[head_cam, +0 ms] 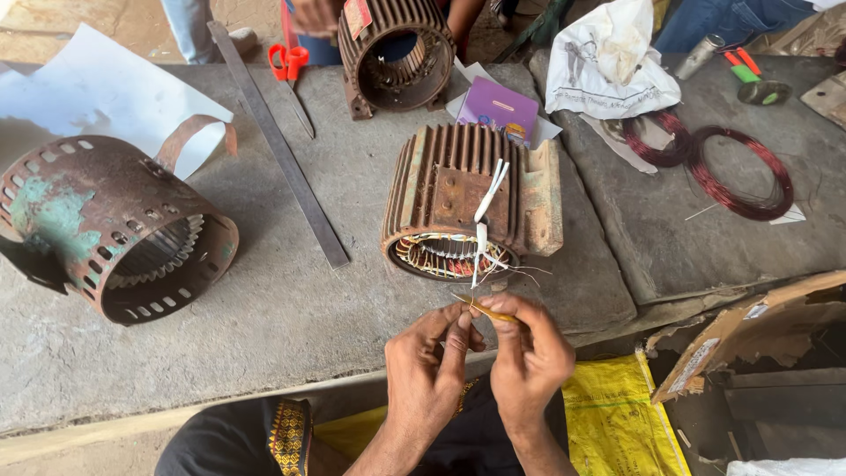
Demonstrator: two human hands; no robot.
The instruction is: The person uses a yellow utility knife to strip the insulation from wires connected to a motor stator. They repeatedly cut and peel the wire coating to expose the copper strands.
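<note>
Both hands are meeting just in front of the ribbed, rusty cast-iron motor stator housing point(471, 198), which is lying on its side on the grey stone bench point(291, 300) with its open end, showing copper windings, facing the person. The left hand point(429, 370) and the right hand point(529, 353) are working a thin yellow sleeve-like strip point(487, 309) between them; the fingers point(460, 322) of the left hand are pinched together on its near end, while the right thumb and forefinger are clamped on it a little further along, the other fingers curling loosely underneath. Both wrists are rising from below with the backs of the hands up and the knuckles angled toward each other. To do this well, it seems wise to be holding the strip close to its tip, keeping it straight and taut, and steadying the forearms against the bench edge so that the fine white lead wires point(483, 231) trailing from the windings are not being tugged or kinked. Well apart on the left, a larger perforated rusty motor shell point(115, 225) is lying beside a long flat steel ruler point(278, 145), and coils of red enamelled wire point(740, 176) are resting to the right.
</note>
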